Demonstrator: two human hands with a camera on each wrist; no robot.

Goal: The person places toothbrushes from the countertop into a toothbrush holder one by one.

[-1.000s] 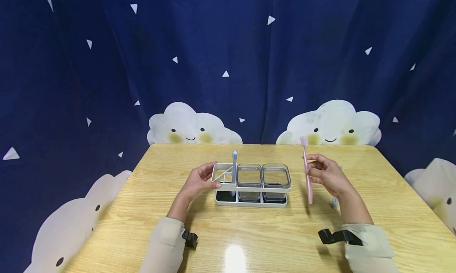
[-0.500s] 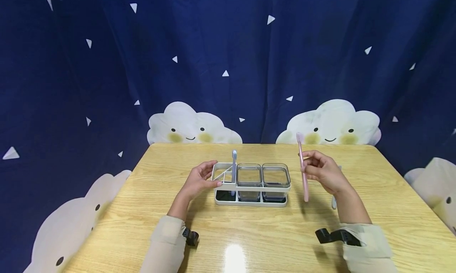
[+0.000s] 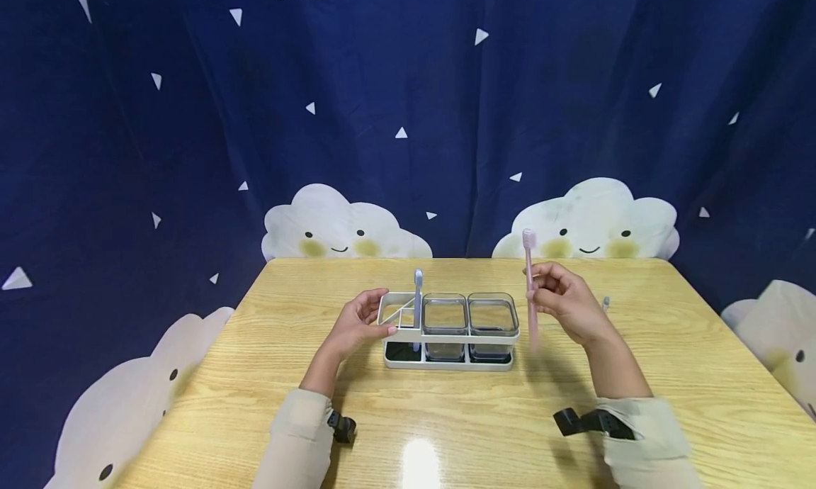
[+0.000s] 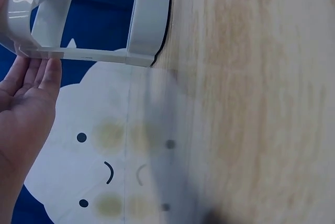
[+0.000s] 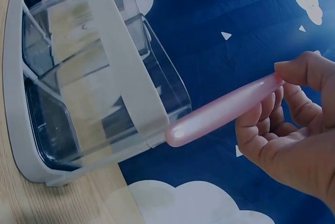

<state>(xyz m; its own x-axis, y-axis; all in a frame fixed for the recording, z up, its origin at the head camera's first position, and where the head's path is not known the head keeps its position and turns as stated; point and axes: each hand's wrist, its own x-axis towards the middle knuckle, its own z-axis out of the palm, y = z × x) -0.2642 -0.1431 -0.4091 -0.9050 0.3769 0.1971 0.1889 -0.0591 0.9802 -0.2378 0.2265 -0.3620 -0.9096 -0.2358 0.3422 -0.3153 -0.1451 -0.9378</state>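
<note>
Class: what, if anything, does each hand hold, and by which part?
Right hand: pink toothbrush, pinched by its handle below the head. Left hand: white toothbrush rack, gripped by its upper frame's left end.

We see right hand (image 3: pixel 570 301) drifted left, closer to rack (image 3: pixel 446 338), pink toothbrush (image 3: pixel 528 263) riding along (bit more upright, too). Bluish brush head (image 3: pixel 605 303) on table (image 3: pixel 484 418) shows more past hand now.

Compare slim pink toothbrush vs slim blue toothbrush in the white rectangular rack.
The pink toothbrush is pinched by the right hand; the blue toothbrush stands in the white rack. The rack's front bar hides part of the blue one, none of the pink one. Both are roughly upright, heads up.
</note>
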